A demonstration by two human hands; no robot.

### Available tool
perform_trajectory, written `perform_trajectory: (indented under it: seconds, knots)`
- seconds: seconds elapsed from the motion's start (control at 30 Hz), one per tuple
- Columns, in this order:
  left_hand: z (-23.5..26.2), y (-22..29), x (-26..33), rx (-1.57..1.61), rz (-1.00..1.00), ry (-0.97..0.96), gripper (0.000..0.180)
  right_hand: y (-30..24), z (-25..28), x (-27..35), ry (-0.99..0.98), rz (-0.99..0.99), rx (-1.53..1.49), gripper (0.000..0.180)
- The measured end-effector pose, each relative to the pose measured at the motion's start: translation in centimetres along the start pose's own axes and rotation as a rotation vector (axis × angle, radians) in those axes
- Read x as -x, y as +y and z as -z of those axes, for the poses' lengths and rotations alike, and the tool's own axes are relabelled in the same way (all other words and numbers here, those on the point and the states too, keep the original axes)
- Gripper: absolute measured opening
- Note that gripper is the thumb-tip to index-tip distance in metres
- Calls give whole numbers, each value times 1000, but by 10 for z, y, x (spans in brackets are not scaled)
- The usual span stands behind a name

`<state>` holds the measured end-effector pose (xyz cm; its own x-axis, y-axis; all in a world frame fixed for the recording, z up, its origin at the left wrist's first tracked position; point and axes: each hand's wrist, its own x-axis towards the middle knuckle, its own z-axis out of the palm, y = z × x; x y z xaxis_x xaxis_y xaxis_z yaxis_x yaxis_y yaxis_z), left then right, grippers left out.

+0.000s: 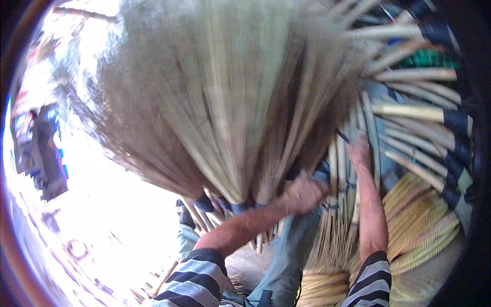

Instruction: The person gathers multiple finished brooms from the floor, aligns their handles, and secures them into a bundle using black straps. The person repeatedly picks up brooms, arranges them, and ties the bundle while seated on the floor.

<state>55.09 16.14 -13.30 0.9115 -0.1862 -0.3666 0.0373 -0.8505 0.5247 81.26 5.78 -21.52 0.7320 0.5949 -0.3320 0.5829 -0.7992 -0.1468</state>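
A large sheaf of grass brooms (220, 107) fans upward across the middle, blurred, with dark bands (204, 202) around the necks and pale handles below. My left hand (306, 194) is closed in a fist beside the rightmost broom necks; what it grips, if anything, is hidden. Farther right, my right hand (359, 152) is closed around a thin dark rod (342, 135), whose tip points up and left. This hand is over a row of pale wooden sticks (333, 166). Below them, loose thin brown bristles (332, 243) hang downward.
Coiled yellow rope or braided bundles (424, 230) lie at the lower right. Several pale handles with dark ends (409, 111) jut out along the right side. Green material (432, 59) shows behind them. My trouser leg (286, 256) is underneath. Bright glare washes out the left.
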Motion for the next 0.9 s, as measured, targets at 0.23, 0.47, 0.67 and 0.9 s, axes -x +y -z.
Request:
perform_trajectory:
  seconds: [0.23,0.47,0.67,0.9]
  knots:
    - [19,58,298,732,-85,232,47,-21,2,-26,-437,141,304,30]
    - [-72,-100,575,653,708,454,34,-81,116,18,-522,-536,-530,13]
    - [-118,-300,660,655,1500,1003,25,-120,117,77,-354,-632,-432,43]
    - [-113,-485,665,443,1530,1224,33,-212,104,177,-7,-640,-489,67]
